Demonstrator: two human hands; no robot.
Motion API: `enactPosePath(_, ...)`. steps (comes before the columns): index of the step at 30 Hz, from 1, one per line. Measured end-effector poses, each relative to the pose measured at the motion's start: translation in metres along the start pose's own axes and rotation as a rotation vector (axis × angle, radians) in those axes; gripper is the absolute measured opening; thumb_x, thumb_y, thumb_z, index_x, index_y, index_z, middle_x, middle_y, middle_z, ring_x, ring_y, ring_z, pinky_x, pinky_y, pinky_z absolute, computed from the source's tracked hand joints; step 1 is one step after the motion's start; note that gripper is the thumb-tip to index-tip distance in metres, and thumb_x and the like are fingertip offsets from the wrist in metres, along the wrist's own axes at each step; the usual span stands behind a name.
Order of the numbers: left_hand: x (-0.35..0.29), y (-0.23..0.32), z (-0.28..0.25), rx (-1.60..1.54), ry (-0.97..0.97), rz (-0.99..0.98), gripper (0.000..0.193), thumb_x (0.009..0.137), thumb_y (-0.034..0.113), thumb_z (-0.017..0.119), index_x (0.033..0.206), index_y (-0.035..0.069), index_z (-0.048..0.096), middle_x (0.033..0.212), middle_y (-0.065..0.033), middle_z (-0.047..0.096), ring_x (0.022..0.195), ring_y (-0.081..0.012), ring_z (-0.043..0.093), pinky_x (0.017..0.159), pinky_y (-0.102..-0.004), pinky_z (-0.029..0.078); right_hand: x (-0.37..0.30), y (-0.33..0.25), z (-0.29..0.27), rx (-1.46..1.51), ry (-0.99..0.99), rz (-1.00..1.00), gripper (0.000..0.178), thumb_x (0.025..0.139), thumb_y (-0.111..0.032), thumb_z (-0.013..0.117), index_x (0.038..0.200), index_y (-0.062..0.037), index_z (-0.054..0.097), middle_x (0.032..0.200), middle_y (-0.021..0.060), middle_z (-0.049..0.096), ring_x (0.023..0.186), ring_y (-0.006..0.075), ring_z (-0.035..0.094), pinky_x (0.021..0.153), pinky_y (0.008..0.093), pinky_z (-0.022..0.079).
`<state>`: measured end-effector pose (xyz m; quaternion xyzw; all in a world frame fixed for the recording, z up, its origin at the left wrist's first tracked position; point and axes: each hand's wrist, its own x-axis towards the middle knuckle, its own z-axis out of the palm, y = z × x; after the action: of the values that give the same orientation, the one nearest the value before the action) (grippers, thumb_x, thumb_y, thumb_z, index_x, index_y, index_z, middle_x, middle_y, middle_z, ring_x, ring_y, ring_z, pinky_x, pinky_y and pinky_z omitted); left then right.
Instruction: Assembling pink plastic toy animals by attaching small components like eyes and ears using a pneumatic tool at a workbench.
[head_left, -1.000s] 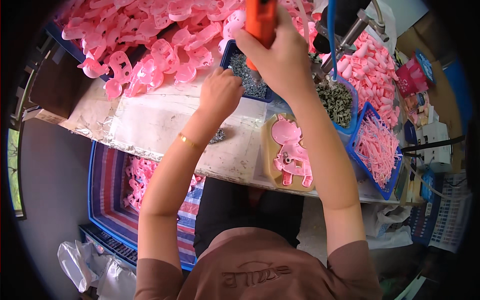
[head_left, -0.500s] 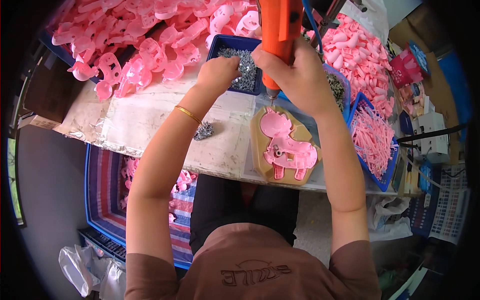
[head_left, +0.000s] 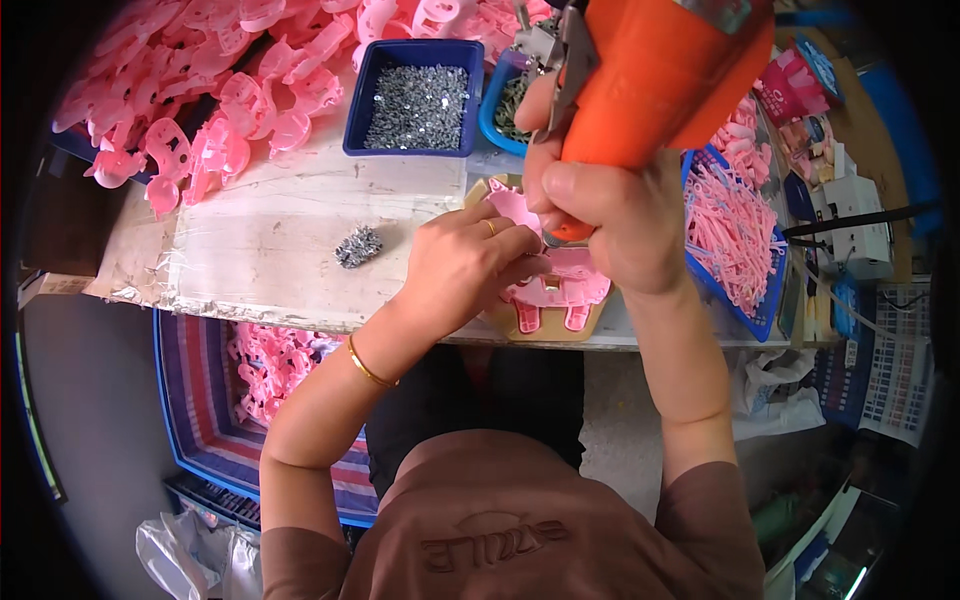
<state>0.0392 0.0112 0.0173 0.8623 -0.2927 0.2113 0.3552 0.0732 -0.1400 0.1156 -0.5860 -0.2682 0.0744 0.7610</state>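
My right hand (head_left: 625, 215) is wrapped round an orange power screwdriver (head_left: 640, 90), its tip pointing down over a pink plastic animal-shaped shell (head_left: 575, 268). The shell lies in a tan fixture (head_left: 590, 325) near the table's front edge. Close beside the tool tip, my left hand (head_left: 465, 262) reaches over the shell with its fingers drawn together. Whatever those fingers hold, if anything, is hidden. Both hands cover the middle of the shell. A dark blue tray (head_left: 352, 125) of small silvery screws (head_left: 415, 105) stands farther back.
A small heap of screws (head_left: 357, 246) lies on the white tabletop (head_left: 250, 235). Many pink shells (head_left: 200, 60) are piled at the back left. To the right stands a blue basket (head_left: 765, 325) of thin pink parts (head_left: 732, 240). Behind the hands is a blue tub (head_left: 492, 125).
My left hand has left the screw tray and come to the shell. My right hand has brought the screwdriver nearer and lower over the shell. The whole view has shifted slightly.
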Motion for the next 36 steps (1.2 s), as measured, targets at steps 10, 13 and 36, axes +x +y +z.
enactPosePath(10, 0.002, 0.011, 0.014, 0.026, -0.005, 0.031, 0.026, 0.076, 0.031, 0.079, 0.073, 0.011, 0.062, 0.068, -0.0019, 0.062, 0.068, -0.0231, 0.060, 0.059, -0.0371, 0.050, -0.014, 0.002, -0.009, 0.026, 0.027, -0.025, 0.034, 0.078, -0.007, 0.068, 0.108, 0.0068, 0.063, 0.084, 0.0084, 0.067, 0.073, 0.0118, 0.064, 0.067, 0.0281, 0.053)
enactPosePath(13, -0.001, 0.012, 0.018, -0.030, -0.039, -0.008, 0.027, 0.078, 0.032, 0.078, 0.074, 0.011, 0.063, 0.069, -0.0029, 0.063, 0.069, -0.0243, 0.063, 0.059, -0.0382, 0.051, -0.015, 0.004, -0.012, 0.034, 0.023, -0.028, 0.034, 0.078, -0.008, 0.067, 0.108, 0.0070, 0.064, 0.082, 0.0082, 0.067, 0.073, 0.0118, 0.064, 0.067, 0.0276, 0.052)
enactPosePath(36, -0.018, 0.032, 0.039, 0.149, -0.234, 0.104, 0.032, 0.080, 0.041, 0.071, 0.092, 0.012, 0.069, 0.100, -0.0025, 0.060, 0.104, -0.0215, 0.055, 0.092, -0.0361, 0.047, -0.049, 0.027, -0.050, -0.216, 0.215, 0.041, 0.035, 0.084, -0.019, 0.061, 0.109, 0.0037, 0.053, 0.061, 0.0064, 0.053, 0.049, 0.0107, 0.045, 0.047, 0.0254, 0.037)
